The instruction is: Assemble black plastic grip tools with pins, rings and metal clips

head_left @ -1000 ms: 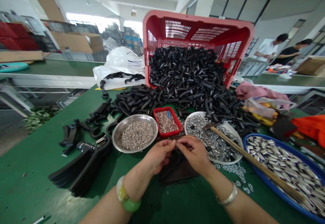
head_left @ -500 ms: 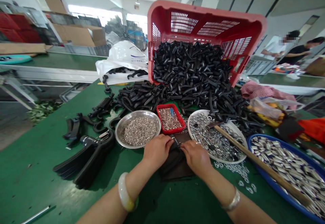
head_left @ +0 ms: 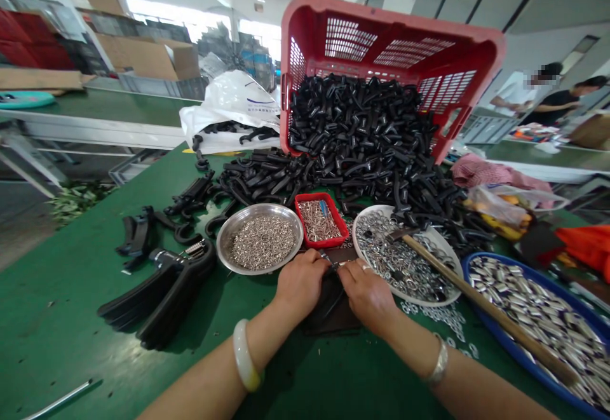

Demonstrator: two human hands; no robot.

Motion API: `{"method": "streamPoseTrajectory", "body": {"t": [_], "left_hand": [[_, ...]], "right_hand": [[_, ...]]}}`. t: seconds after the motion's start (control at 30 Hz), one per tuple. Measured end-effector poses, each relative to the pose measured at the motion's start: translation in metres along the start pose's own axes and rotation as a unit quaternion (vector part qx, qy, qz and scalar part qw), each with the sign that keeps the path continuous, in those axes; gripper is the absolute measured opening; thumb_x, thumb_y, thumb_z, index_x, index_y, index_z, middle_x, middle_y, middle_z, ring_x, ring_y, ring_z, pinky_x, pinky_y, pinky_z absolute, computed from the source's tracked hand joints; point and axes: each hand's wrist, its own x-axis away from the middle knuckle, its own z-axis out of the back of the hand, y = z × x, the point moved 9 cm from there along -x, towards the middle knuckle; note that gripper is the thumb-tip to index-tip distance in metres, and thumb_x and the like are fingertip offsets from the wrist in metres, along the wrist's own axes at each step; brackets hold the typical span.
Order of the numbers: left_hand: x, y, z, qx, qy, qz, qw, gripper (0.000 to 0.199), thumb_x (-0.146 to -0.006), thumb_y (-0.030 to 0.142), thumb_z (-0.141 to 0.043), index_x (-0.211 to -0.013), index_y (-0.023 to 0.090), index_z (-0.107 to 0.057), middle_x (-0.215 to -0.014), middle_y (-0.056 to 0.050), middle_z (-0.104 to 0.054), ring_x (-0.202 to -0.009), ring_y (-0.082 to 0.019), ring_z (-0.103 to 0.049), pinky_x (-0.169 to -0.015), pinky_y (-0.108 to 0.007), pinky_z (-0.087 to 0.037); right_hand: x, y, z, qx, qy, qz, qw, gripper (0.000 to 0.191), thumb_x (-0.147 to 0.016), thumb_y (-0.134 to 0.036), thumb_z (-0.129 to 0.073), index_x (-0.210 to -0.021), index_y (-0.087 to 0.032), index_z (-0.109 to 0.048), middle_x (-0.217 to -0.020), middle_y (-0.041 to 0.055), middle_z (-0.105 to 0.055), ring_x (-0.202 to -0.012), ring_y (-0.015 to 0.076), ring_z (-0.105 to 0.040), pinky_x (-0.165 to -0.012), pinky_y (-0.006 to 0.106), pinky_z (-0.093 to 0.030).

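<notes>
My left hand (head_left: 301, 283) and my right hand (head_left: 368, 291) meet at the front middle, fingers closed around a black plastic clamp piece (head_left: 328, 298). Small shiny metal parts show between the fingertips, one of them like a spring. Most of the piece is hidden by the hands. Beneath it lies a dark brown pad (head_left: 343, 326). Just beyond are a metal bowl (head_left: 222, 250) of small silver pieces and a red tray (head_left: 345, 232) of pins. A white tray (head_left: 358, 251) of rings and small metal parts sits right of my right hand.
A hammer (head_left: 490, 309) lies across the white tray and a blue basin (head_left: 469, 274) of metal tubes. A tipped red crate (head_left: 391, 16) spills black pieces over the green table (head_left: 204, 375). Black clamps (head_left: 166, 293) and a metal rod (head_left: 61, 399) lie left. Two people are far right.
My left hand has turned slightly, its fingers curled further over the clamp piece. My right hand has shifted a little, with a spring-like part now showing by its fingertips. The view has moved slightly.
</notes>
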Motion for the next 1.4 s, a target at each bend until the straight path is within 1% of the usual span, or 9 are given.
{"method": "streamPoseTrajectory", "body": {"t": [0.17, 0.33, 0.53, 0.63, 0.73, 0.87, 1.03, 1.23, 1.4], "left_hand": [[0.0, -0.003, -0.005, 0.015, 0.0, 0.001, 1.0, 0.027, -0.087, 0.029, -0.037, -0.1, 0.028, -0.061, -0.093, -0.001, -0.057, -0.086, -0.014, -0.054, -0.07, -0.024, -0.042], [-0.001, -0.008, -0.002, 0.017, 0.017, 0.012, 1.0, 0.027, -0.087, 0.033, -0.038, -0.096, 0.027, -0.062, -0.091, -0.001, -0.058, -0.083, -0.014, -0.054, -0.066, -0.023, -0.042], [-0.007, 0.006, -0.001, 0.016, 0.032, -0.041, 0.999, 0.026, -0.086, 0.032, -0.039, -0.094, 0.026, -0.063, -0.1, 0.0, -0.056, -0.086, -0.014, -0.052, -0.069, -0.024, -0.042], [-0.01, 0.017, -0.005, -0.008, 0.021, -0.078, 0.997, 0.025, -0.086, 0.03, -0.04, -0.095, 0.026, -0.063, -0.104, -0.001, -0.055, -0.086, -0.014, -0.052, -0.07, -0.024, -0.042], [-0.011, 0.023, -0.005, -0.036, 0.011, -0.107, 0.994, 0.025, -0.086, 0.028, -0.039, -0.098, 0.026, -0.062, -0.107, -0.001, -0.055, -0.087, -0.015, -0.052, -0.07, -0.025, -0.043], [-0.016, 0.028, -0.007, -0.052, -0.019, -0.143, 0.988, 0.026, -0.087, 0.027, -0.038, -0.095, 0.023, -0.062, -0.1, -0.002, -0.057, -0.083, -0.015, -0.053, -0.067, -0.025, -0.043], [-0.026, 0.028, -0.009, -0.046, -0.035, -0.154, 0.986, 0.026, -0.086, 0.026, -0.038, -0.089, 0.023, -0.064, -0.094, -0.001, -0.059, -0.082, -0.012, -0.055, -0.066, -0.022, -0.042], [-0.027, 0.03, -0.014, -0.046, -0.07, -0.223, 0.971, 0.026, -0.086, 0.02, -0.038, -0.1, 0.024, -0.06, -0.102, 0.0, -0.058, -0.084, -0.011, -0.056, -0.071, -0.021, -0.043], [-0.023, 0.037, -0.017, -0.1, -0.09, -0.216, 0.967, 0.027, -0.086, 0.018, -0.035, -0.101, 0.02, -0.058, -0.1, -0.004, -0.057, -0.085, -0.013, -0.055, -0.072, -0.023, -0.045]], "right_hand": [[-0.003, 0.01, -0.008, -0.036, -0.001, -0.035, 0.999, 0.02, -0.079, -0.006, -0.043, -0.087, -0.014, -0.059, -0.081, 0.0081, -0.057, -0.08, 0.0193, -0.05, -0.069, 0.028, -0.042], [0.0, 0.01, -0.006, -0.072, -0.013, -0.012, 0.997, 0.021, -0.077, -0.005, -0.044, -0.087, -0.015, -0.06, -0.08, 0.0075, -0.059, -0.08, 0.0202, -0.051, -0.068, 0.029, -0.045], [0.018, 0.015, 0.004, -0.204, 0.054, 0.007, 0.977, 0.028, -0.082, -0.01, -0.041, -0.106, -0.014, -0.056, -0.1, 0.011, -0.057, -0.093, 0.0201, -0.051, -0.081, 0.036, -0.045], [0.027, 0.019, 0.006, -0.238, 0.081, -0.009, 0.968, 0.028, -0.082, -0.013, -0.041, -0.106, -0.016, -0.055, -0.104, 0.0117, -0.056, -0.097, 0.0212, -0.05, -0.085, 0.041, -0.044], [0.033, 0.021, 0.005, -0.249, 0.08, -0.017, 0.965, 0.029, -0.082, -0.013, -0.042, -0.107, -0.015, -0.055, -0.105, 0.0126, -0.055, -0.098, 0.0224, -0.05, -0.086, 0.044, -0.044], [0.038, 0.023, 0.006, -0.257, 0.069, -0.009, 0.964, 0.031, -0.081, -0.013, -0.043, -0.109, -0.014, -0.055, -0.107, 0.0133, -0.055, -0.101, 0.0223, -0.05, -0.087, 0.042, -0.044], [0.042, 0.027, 0.005, -0.269, 0.06, -0.011, 0.961, 0.034, -0.08, -0.011, -0.043, -0.111, -0.014, -0.055, -0.11, 0.0123, -0.055, -0.103, 0.0216, -0.048, -0.09, 0.04, -0.042], [0.046, 0.028, 0.001, -0.291, 0.059, -0.006, 0.955, 0.036, -0.081, -0.011, -0.041, -0.114, -0.017, -0.053, -0.114, 0.0111, -0.053, -0.107, 0.021, -0.046, -0.092, 0.041, -0.04], [0.047, 0.03, -0.004, -0.298, 0.053, -0.01, 0.953, 0.036, -0.08, -0.011, -0.042, -0.114, -0.016, -0.053, -0.116, 0.0113, -0.052, -0.108, 0.0206, -0.045, -0.091, 0.039, -0.04]]}}
